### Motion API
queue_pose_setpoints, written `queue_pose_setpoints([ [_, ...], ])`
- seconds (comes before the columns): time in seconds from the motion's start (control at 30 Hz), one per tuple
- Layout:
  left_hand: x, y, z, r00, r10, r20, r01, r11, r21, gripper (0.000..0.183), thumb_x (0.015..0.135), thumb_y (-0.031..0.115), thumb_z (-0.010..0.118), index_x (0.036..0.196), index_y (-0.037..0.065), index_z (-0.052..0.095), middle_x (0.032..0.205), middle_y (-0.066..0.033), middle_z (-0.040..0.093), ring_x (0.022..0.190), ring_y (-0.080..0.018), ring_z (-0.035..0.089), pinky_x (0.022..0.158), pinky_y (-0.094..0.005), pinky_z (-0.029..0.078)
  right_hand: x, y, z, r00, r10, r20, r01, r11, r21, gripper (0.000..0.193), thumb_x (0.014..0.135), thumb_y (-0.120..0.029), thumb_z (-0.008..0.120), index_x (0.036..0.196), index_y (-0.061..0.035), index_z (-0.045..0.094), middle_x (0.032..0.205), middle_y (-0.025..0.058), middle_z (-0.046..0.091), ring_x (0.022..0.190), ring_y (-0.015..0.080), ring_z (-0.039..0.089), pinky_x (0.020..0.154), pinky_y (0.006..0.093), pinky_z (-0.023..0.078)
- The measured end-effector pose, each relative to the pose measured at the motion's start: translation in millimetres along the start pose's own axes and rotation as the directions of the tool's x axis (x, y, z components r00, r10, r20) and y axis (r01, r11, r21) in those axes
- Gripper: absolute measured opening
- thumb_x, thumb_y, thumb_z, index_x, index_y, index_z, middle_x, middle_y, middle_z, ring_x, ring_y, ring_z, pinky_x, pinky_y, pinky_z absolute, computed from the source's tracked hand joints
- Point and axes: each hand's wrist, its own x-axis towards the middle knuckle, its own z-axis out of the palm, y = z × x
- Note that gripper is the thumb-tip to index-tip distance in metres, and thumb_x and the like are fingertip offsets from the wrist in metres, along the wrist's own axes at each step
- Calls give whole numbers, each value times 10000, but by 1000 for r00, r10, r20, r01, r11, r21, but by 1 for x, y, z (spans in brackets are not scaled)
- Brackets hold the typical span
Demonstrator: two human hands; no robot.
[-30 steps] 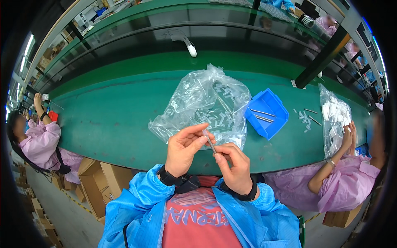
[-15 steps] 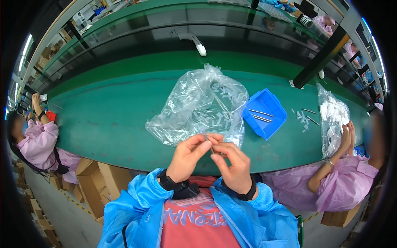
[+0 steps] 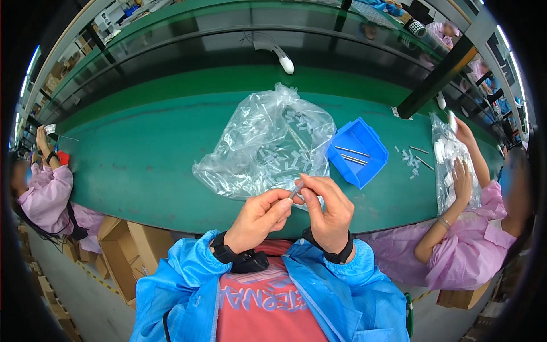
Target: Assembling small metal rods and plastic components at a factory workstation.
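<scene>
The left hand (image 3: 259,219) and right hand (image 3: 329,208) meet on the near side of the blue tray (image 3: 373,171), a little to its left; both are closed in a fingertip pinch on one slim greyish piece (image 3: 296,190), tilted, with its ends partly hidden by the fingers; whether it is one part or two, I cannot tell; a light, even pinch close to each end, both hands in line with its length, would probably keep it from rolling or bending; steady wrists and a slow twist rather than a hard push look the safer way to handle something so narrow; metal rods (image 3: 353,152) lie inside the tray; a clear bag (image 3: 236,148) with short translucent tubes (image 3: 285,159) sits just left of it, and loose tubes (image 3: 409,161) lie to its right; as for writing, the red shirt (image 3: 268,313), nearer the wearer than the tray, carries large pale lettering, inverted in this view; no brand or label is legible on the tray or bag.
</scene>
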Motion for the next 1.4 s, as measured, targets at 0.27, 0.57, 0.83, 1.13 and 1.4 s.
queue_pose_setpoints([
  [0.27, 0, -2, -1, 1000, 3, -2, -3, 1000, 10, 243, 993, 157, 458, 1120, -14, 575, 649, 48, 407, 546, -32, 354, 479, -199, 278, -2, 1, 1, 999, -43, 8, 43, 998, -45, 235, 820, 77, 616, 1050, 39, 642, 893, 142, 660, 773, 218, 648, 678, 293, 521],
  [0.57, -4, 1, 1, 1000, -8, -18, 9, 998, 58, 238, 989, 155, 467, 1105, -22, 579, 643, 49, 397, 547, -30, 347, 478, -203, 280, -11, 2, 0, 985, 170, 14, -170, 970, 174, 247, 823, 91, 606, 1064, 46, 626, 923, 154, 653, 759, 196, 659, 679, 275, 543],
  [0.83, -5, 0, 1, 1000, -5, -8, 5, 1000, -2, 235, 992, 144, 458, 1105, -27, 572, 657, 44, 405, 545, -35, 352, 475, -206, 282, -7, 1, -1, 999, -33, 23, 33, 999, 18, 224, 825, 90, 607, 1043, 47, 634, 916, 153, 652, 760, 196, 660, 675, 283, 541],
  [1.13, -6, 3, 1, 1000, -13, 9, 13, 999, 30, 244, 997, 158, 450, 1101, -22, 577, 655, 45, 403, 546, -34, 349, 477, -204, 284, -11, -2, -3, 991, 135, 23, -137, 980, 147, 215, 821, 72, 619, 1034, 55, 639, 901, 153, 653, 797, 205, 645, 660, 284, 528],
  [1.4, -7, 0, 1, 1000, 0, -14, 0, 1000, 22, 230, 993, 151, 463, 1090, -27, 571, 664, 46, 418, 550, -30, 352, 473, -204, 287, -8, -1, 0, 998, -51, 42, 52, 998, -29, 262, 788, 64, 650, 1049, 44, 639, 862, 137, 649, 727, 237, 636, 626, 318, 502],
])
